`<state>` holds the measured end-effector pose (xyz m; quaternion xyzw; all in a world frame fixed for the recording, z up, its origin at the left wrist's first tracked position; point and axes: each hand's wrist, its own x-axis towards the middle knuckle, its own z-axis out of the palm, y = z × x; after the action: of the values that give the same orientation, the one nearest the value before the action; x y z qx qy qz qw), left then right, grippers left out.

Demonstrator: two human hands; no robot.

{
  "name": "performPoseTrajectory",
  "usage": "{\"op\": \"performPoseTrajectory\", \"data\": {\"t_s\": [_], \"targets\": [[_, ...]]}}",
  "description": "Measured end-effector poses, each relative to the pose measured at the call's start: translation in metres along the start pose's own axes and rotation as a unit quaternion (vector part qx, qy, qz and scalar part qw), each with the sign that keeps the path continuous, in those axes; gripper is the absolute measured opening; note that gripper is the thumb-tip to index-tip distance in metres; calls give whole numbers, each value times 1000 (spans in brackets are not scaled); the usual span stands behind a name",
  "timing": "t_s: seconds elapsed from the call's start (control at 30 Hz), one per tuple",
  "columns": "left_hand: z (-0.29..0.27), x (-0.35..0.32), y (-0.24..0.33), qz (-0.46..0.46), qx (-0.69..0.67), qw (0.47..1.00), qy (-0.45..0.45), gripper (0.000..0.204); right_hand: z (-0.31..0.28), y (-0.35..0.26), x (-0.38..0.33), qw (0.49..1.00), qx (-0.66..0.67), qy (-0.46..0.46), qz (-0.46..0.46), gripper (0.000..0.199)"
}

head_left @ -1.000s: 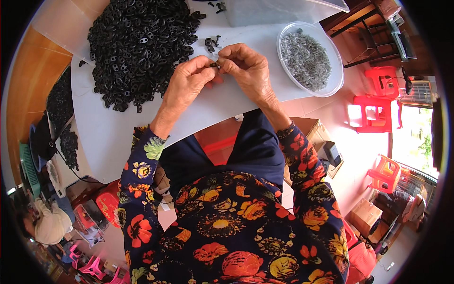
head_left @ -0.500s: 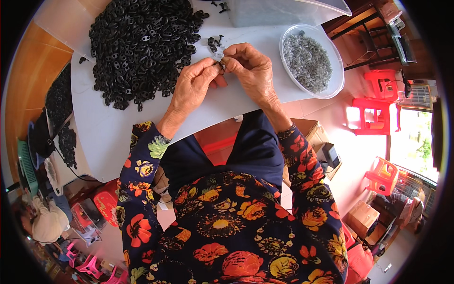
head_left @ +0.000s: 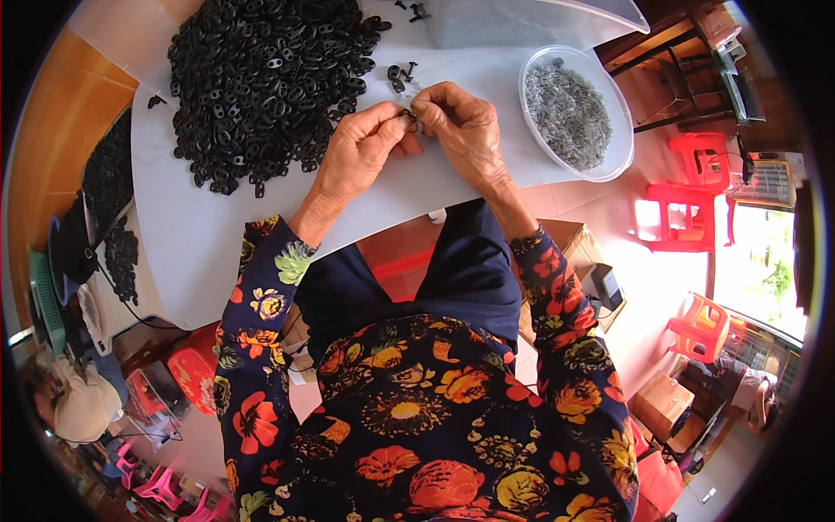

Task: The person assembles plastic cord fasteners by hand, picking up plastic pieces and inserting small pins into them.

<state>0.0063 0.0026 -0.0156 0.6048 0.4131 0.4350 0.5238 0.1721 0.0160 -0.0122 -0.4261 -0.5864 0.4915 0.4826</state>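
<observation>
Over the white table, my two hands meet at the fingertips. My left hand point(head_left: 365, 146) pinches a small black plastic piece point(head_left: 406, 114), which is mostly covered by the fingers. My right hand point(head_left: 464, 132) is closed in a pinch against that piece; whatever lies between its thumb and forefinger is too small to make out. Left of my hands rises a big heap of black oval two-hole plastic pieces point(head_left: 261, 87). A few loose black pieces point(head_left: 397, 76) lie just beyond my fingertips. To the right stands a round clear tub point(head_left: 623, 143) of small clear plastic parts point(head_left: 565, 113).
A clear plastic bin point(head_left: 522, 24) is at the table's far side, with a few black bits point(head_left: 419, 11) beside it. Another dark pile point(head_left: 122, 261) lies at left. Red stools point(head_left: 680, 217) and a cardboard box point(head_left: 663, 404) stand on the floor. Other people are in the background.
My hands stay together in nearly the same place, with a slight shift of the fingers around the small black piece. The view has moved slightly.
</observation>
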Motion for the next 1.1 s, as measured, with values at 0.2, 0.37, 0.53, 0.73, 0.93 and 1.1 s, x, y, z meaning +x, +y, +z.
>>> {"op": "performPoseTrajectory", "data": {"t_s": [0.2, 0.37, 0.53, 0.73, 0.93, 1.1], "targets": [[10, -2, 0, 75, 35, 996, 19, 18, 0, -9, -2, 996, -84, 6, -14, 16], [9, -1, 2, 65, 45, 996, 30, 19, -2, -11, 1, 999, -52, -4, -5, 18], [5, -2, -1, 39, -14, 999, 11, 21, 0, -11, -1, 1000, -15, -6, -23, 19], [8, -2, 1, 29, -5, 999, 22, 22, 1, -11, -3, 1000, -7, 10, 0, 17], [10, -3, 6, 53, 14, 998, 32, 22, 1, -9, 0, 999, -31, 7, 10, 17], [6, -3, -6, 33, -58, 996, 53, 23, 6, -9, -1, 1000, 5, 3, -7, 15]]}}
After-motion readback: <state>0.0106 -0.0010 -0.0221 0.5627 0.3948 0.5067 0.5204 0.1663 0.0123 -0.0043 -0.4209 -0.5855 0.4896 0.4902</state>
